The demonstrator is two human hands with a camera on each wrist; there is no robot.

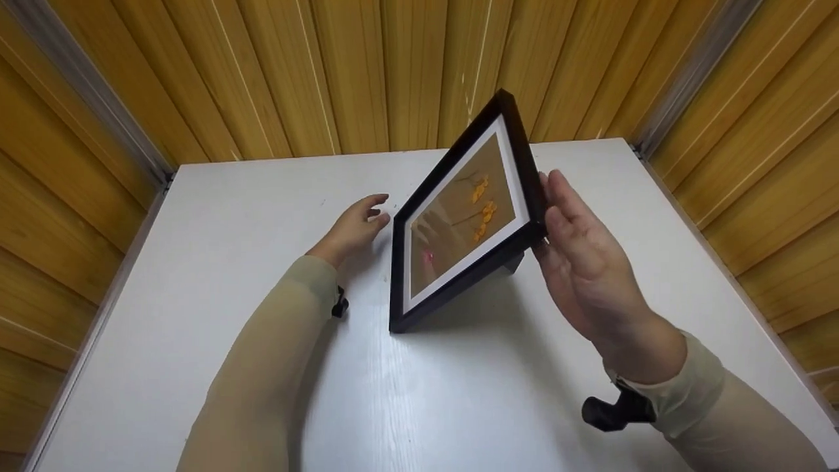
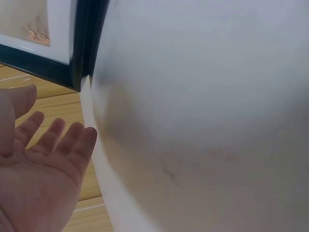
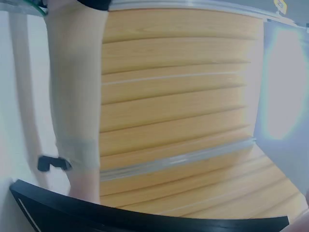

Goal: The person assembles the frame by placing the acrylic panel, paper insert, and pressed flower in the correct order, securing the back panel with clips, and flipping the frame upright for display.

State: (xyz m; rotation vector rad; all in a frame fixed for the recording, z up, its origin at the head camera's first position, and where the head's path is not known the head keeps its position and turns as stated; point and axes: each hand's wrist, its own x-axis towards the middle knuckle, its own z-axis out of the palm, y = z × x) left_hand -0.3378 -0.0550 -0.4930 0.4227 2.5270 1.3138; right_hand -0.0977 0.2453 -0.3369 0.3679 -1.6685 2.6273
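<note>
A dark picture frame [image 1: 459, 223] leans back on the white table [image 1: 314, 393], its lower left corner on the tabletop. Inside a white mat, its picture shows orange flowers on brown, with reflections over the glazing. Part of a dark support [image 1: 514, 263] shows behind it. My right hand [image 1: 590, 269] is at the frame's right edge, fingers extended and fingertips close against the side. Just off the left edge is my left hand [image 1: 354, 229], fingers loosely bent and holding nothing. The left wrist view shows that palm [image 2: 43, 188] below a frame corner [image 2: 77, 72].
Wood-plank walls [image 1: 354, 78] enclose the table at the back and both sides, with metal posts [image 1: 695, 72] in the corners. A black wrist mount [image 1: 616, 410] sticks out from the right sleeve, and a smaller one [image 1: 339, 305] from the left sleeve.
</note>
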